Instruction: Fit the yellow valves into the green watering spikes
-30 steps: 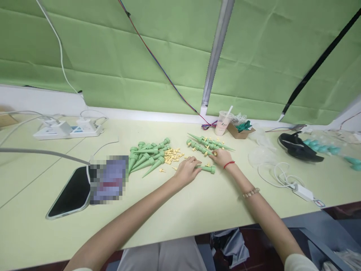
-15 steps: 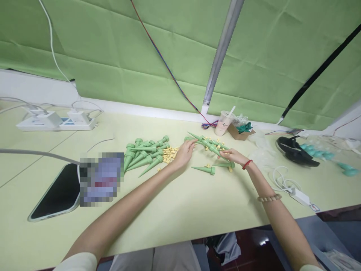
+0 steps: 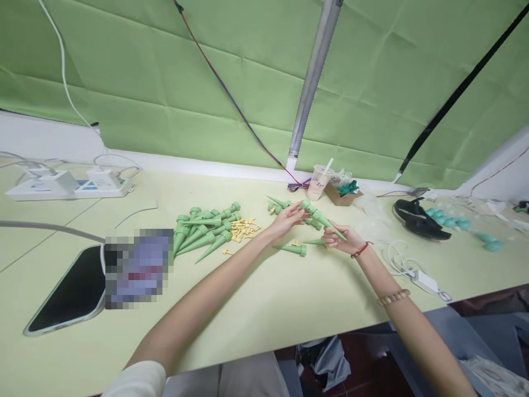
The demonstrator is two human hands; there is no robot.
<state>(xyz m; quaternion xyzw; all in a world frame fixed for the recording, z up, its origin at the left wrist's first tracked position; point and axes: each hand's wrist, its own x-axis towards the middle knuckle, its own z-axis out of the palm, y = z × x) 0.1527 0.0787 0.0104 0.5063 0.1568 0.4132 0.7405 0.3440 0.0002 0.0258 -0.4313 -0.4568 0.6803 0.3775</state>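
Observation:
My right hand (image 3: 342, 237) is closed around the tapered part of a green plastic watering spike (image 3: 319, 214), which is raised and tilted with its tip pointing down to the right. At the spike's capped upper end is my left hand (image 3: 287, 217), its fingers stretched out and apart; whether they touch the cap is hard to see. Below and between the hands, another green spike (image 3: 294, 250) lies on the table beside a small yellow piece (image 3: 296, 243). More green spikes lie behind the hands, partly hidden. Left of my left hand is a heap of small yellow plastic pieces (image 3: 243, 229).
A pile of green spikes (image 3: 202, 234) lies on the left of the table, near a black-screened phone (image 3: 70, 289). A drink cup (image 3: 318, 183) and a small cardboard box (image 3: 343, 196) stand at the back. To the right are a white cable adapter (image 3: 425, 282) and a black strap-like item (image 3: 419, 220).
My right hand has lifted a green spike off the group and turned its tip down to the right. My left hand's fingers have moved to its capped end. The view has shifted slightly.

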